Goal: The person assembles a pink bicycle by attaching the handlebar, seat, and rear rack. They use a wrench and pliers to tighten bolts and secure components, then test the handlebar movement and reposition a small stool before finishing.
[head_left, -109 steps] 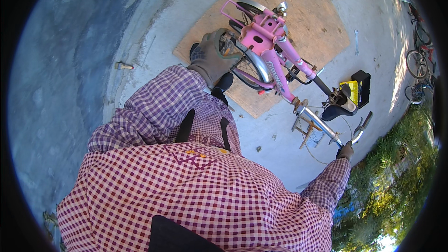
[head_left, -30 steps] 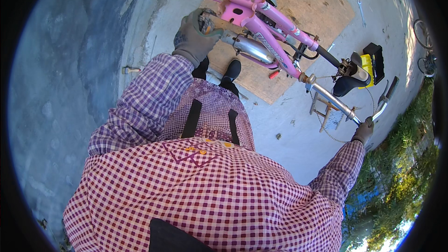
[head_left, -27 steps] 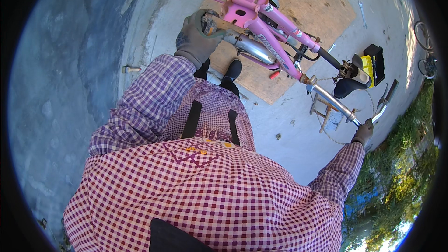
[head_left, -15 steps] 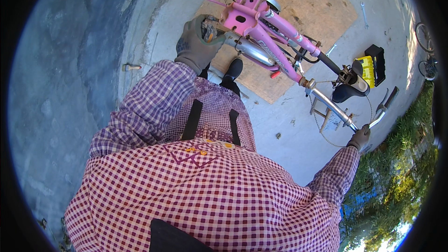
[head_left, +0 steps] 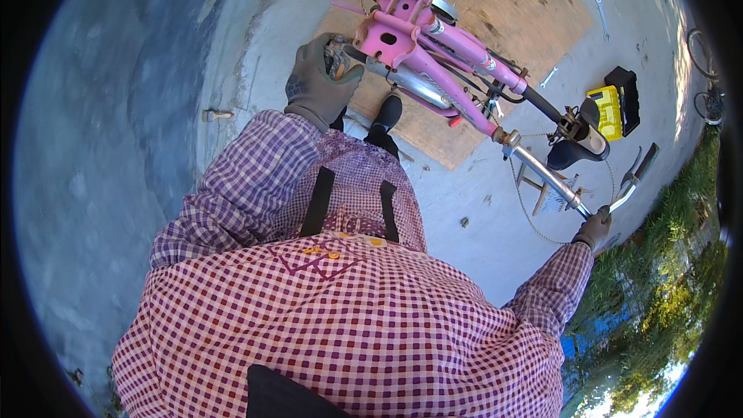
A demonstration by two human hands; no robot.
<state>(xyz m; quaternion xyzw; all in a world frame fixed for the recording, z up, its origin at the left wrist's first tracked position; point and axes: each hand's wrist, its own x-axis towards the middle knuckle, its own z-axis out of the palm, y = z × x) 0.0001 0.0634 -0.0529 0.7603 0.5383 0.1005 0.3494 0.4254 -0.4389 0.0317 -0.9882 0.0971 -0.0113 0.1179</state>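
The pink bicycle frame (head_left: 433,54) lies over a plywood sheet (head_left: 526,8); the gloved left hand (head_left: 321,81) grips its rear end, hiding what it clasps. The gloved right hand (head_left: 594,228) wraps the handlebar (head_left: 557,186); its fingers are too small to read.

A pink small-framed bicycle (head_left: 433,54) lies tipped on its side over a brown board on the concrete floor, its silver handlebar (head_left: 553,182) stretching toward the grass, dark saddle (head_left: 576,147) beside it.
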